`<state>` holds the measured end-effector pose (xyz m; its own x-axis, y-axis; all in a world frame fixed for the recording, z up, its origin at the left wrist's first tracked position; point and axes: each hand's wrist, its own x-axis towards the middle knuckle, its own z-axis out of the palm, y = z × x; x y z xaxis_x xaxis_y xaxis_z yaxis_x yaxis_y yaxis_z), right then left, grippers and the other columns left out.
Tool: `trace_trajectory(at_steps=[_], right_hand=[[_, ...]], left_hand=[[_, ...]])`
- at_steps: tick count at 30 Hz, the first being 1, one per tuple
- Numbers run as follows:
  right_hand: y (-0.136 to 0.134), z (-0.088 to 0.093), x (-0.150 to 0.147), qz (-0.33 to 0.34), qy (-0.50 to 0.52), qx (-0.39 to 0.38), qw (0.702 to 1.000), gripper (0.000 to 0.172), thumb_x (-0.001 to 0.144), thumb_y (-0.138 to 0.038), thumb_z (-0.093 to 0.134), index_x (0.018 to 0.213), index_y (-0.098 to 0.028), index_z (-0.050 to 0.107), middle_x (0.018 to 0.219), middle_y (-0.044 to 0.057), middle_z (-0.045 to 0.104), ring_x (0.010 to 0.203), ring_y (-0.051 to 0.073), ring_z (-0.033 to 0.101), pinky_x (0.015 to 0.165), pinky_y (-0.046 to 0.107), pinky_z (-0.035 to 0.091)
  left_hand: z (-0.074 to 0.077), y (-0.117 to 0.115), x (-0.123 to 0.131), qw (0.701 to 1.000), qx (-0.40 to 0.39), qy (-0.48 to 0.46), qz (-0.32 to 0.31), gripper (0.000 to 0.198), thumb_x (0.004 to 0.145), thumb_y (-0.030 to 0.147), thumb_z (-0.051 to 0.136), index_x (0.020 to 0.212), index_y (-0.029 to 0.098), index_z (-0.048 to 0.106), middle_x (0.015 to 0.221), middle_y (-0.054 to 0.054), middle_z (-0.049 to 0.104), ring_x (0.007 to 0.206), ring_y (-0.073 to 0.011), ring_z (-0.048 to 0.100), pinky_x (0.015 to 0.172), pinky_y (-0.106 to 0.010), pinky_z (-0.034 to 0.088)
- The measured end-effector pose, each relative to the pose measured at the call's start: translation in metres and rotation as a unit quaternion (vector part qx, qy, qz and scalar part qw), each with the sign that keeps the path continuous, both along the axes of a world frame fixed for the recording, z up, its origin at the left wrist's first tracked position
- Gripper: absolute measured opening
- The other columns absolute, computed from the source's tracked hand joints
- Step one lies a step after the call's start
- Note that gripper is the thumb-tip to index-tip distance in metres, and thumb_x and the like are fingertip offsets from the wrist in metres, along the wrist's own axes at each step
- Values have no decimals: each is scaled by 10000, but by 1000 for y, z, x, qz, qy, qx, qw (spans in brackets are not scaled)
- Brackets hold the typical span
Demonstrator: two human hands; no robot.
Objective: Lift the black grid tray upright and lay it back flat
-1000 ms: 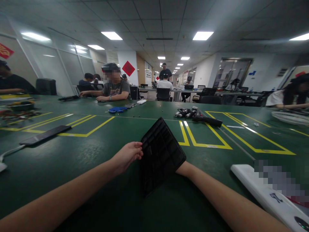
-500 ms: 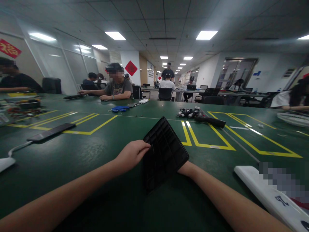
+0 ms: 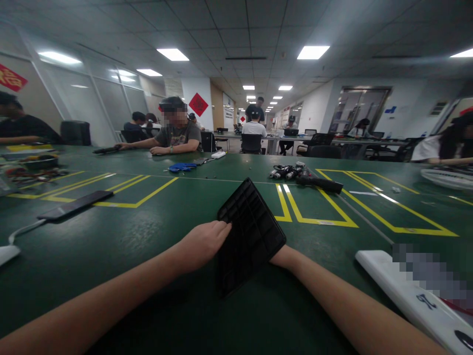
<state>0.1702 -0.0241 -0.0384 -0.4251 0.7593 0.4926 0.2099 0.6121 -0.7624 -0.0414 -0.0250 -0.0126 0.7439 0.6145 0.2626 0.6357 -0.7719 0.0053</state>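
Note:
A black compartment tray [image 3: 252, 236] is held tilted above the table, its gridded face turned toward me. My right hand [image 3: 284, 257] supports it from behind at the lower right; the fingers are hidden by the tray. At the tray's left side, my left hand [image 3: 207, 241] has its fingers pressed together, with the fingertips over the compartments. Whatever those fingertips pinch, if anything, is too small and dark to make out. The compartments are in shadow, so their contents do not show.
The green table [image 3: 144, 236] carries yellow tape outlines. A dark power bank-like slab [image 3: 76, 205] with a white cable lies left. Black cables [image 3: 286, 171] and a dark tube [image 3: 320, 185] lie ahead. A white device [image 3: 402, 291] is at right; a co-worker [image 3: 181, 130] sits across.
My left hand's fingers have shifted slightly on the tray, and its knuckles are turned more toward me. The view has moved a little; the tray stays at nearly the same tilt.

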Motion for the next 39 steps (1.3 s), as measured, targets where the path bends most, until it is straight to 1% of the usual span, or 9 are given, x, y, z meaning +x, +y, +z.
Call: trace_trajectory(at_steps=[10, 17, 24, 28, 31, 34, 36, 37, 39], right_hand=[[-1, 4, 2, 14, 11, -10, 1000, 343, 719, -383, 563, 1018, -215, 544, 1122, 67, 581, 1052, 229, 518, 967, 372, 370], [-2, 4, 2, 9, 15, 6, 1000, 367, 717, -368, 569, 1044, -206, 535, 1136, 72, 576, 1053, 230, 519, 963, 370, 377], [-1, 5, 2, 8, 20, 0, 1000, 349, 724, -340, 558, 1044, -204, 523, 1131, 71, 576, 1066, 231, 514, 972, 381, 368], [-3, 7, 2, 6, 24, -17, 1000, 358, 715, -358, 568, 1039, -212, 530, 1124, 67, 581, 1054, 228, 523, 960, 373, 384], [-5, 10, 1, 19, 28, -17, 999, 360, 702, -373, 581, 1025, -218, 547, 1120, 64, 585, 1040, 230, 528, 956, 371, 386], [-7, 14, 1, 29, 25, -19, 999, 409, 689, -385, 597, 1061, -223, 547, 1150, 62, 573, 1079, 231, 503, 982, 366, 357], [-7, 16, 2, 29, 21, -28, 999, 454, 689, -390, 598, 1104, -219, 529, 1168, 66, 565, 1103, 232, 488, 994, 367, 344], [-7, 15, 2, 26, 19, -32, 999, 470, 692, -392, 594, 1120, -215, 520, 1180, 71, 559, 1111, 233, 484, 996, 369, 341], [-6, 13, 2, 14, 16, -26, 999, 483, 697, -398, 585, 1137, -212, 509, 1207, 76, 541, 1126, 237, 472, 1001, 375, 333]], left_hand=[[-2, 15, 7, 935, -235, -255, 80, 155, 802, 298, 472, 813, 169, 558, 667, -2, 560, 580, -117, 509, 543, -222, 392], [-1, 14, 14, 905, -267, -309, 116, 193, 796, 344, 461, 767, 165, 527, 634, 13, 516, 575, -111, 483, 530, -217, 372], [11, 11, 11, 928, -235, -274, 91, 189, 740, 282, 517, 879, 163, 564, 782, -22, 536, 643, -117, 492, 546, -215, 388], [9, 12, 11, 928, -232, -271, 103, 135, 723, 288, 537, 754, 163, 575, 693, -5, 530, 601, -109, 473, 542, -218, 380], [7, 15, 12, 864, -331, -356, 135, 101, 692, 258, 549, 718, 162, 529, 620, 11, 511, 550, -107, 479, 506, -219, 390], [7, 20, 11, 692, -507, -487, 163, 67, 677, 204, 504, 692, 157, 460, 628, 2, 501, 555, -114, 517, 489, -221, 405], [7, 23, 9, 616, -566, -522, 166, 78, 670, 199, 505, 692, 149, 449, 658, -5, 494, 555, -101, 511, 468, -203, 381], [7, 24, 9, 617, -569, -518, 166, 103, 671, 211, 524, 718, 145, 460, 665, 0, 488, 536, -88, 489, 448, -192, 354], [5, 24, 8, 687, -529, -472, 161, 226, 651, 250, 599, 821, 144, 492, 665, 22, 475, 524, -74, 451, 443, -181, 323]])
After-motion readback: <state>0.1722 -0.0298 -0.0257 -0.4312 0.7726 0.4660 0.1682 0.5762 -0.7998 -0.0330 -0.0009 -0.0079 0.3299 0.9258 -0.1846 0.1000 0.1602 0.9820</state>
